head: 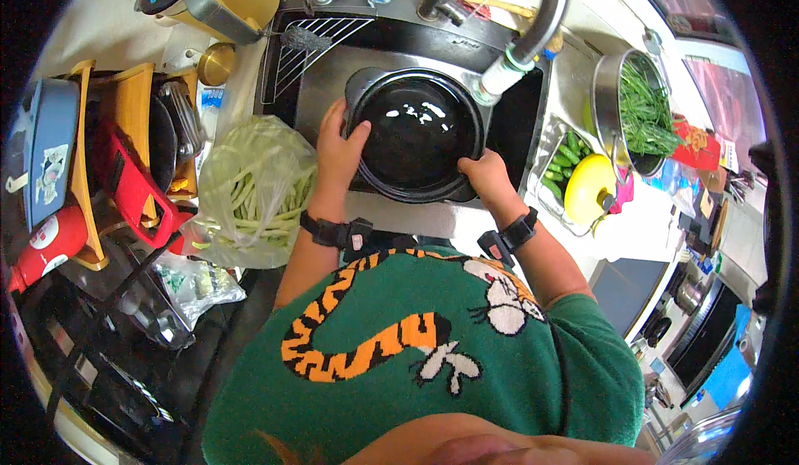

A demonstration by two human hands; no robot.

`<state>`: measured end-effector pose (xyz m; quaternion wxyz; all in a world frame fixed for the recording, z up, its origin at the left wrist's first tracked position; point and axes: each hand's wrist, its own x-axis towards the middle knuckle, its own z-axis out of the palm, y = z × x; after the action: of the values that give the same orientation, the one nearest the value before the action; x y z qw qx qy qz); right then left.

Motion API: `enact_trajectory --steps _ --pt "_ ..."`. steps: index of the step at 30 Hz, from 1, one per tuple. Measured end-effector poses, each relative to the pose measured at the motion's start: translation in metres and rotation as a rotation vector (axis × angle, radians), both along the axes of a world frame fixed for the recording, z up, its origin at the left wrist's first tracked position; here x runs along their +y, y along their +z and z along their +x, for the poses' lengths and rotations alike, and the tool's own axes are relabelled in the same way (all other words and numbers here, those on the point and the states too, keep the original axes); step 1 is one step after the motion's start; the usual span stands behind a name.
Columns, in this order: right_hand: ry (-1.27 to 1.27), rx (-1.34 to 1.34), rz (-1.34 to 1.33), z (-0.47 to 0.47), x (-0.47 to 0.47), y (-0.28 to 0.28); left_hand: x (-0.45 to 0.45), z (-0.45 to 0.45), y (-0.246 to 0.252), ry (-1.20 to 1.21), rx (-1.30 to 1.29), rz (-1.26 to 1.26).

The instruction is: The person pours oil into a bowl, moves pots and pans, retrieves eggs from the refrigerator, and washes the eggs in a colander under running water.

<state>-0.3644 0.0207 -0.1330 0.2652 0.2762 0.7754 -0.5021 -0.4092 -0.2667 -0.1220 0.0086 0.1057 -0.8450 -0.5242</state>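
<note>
A round black pot (415, 134) with side handles and a glossy inside is held over the sink (324, 72). My left hand (342, 140) grips its left side, the thumb over the rim. On the lower right rim, my right hand (488, 175) holds it near a handle. Bright reflections show inside; whether water lies in it I cannot tell. The faucet's spray head (499, 78) hangs beside the pot's upper right rim.
A plastic bag of green beans (256, 197) sits left. Right of the sink are cucumbers (565, 159), a yellow lid (588, 187) and a steel pot (605, 103) with leafy greens (646, 112). A wire rack (306, 53) spans the sink's upper left corner. Pans stand in a wooden rack (134, 134).
</note>
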Motion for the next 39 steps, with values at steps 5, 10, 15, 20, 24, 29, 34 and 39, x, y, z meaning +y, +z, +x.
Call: enact_trajectory --steps 5,10,15,20,24,29,34,39 --pt "-0.003 0.015 -0.091 0.038 0.016 0.030 0.012 0.014 0.044 -0.036 -0.193 0.355" --pt "-0.016 0.045 -0.069 0.095 0.038 0.055 0.047 0.060 0.084 -0.037 -0.197 0.535" --pt "-0.032 0.142 -0.146 0.165 0.092 0.084 0.104 0.114 0.108 -0.165 -0.071 0.520" --pt "-0.050 0.197 -0.036 0.247 0.164 0.110 0.182 0.173 0.126 -0.180 -0.176 0.549" --pt "-0.152 0.230 0.031 0.326 0.229 0.129 0.262 0.226 0.143 -0.394 -0.179 0.703" --pt "-0.359 0.275 0.083 0.429 0.308 0.144 0.376 0.283 0.150 -0.615 -0.263 0.806" --pt "-0.577 0.289 0.148 0.516 0.381 0.135 0.491 0.327 0.142 -0.800 -0.366 0.895" --pt "-0.743 0.273 0.221 0.576 0.448 0.126 0.603 0.359 0.133 -0.961 -0.427 0.801"
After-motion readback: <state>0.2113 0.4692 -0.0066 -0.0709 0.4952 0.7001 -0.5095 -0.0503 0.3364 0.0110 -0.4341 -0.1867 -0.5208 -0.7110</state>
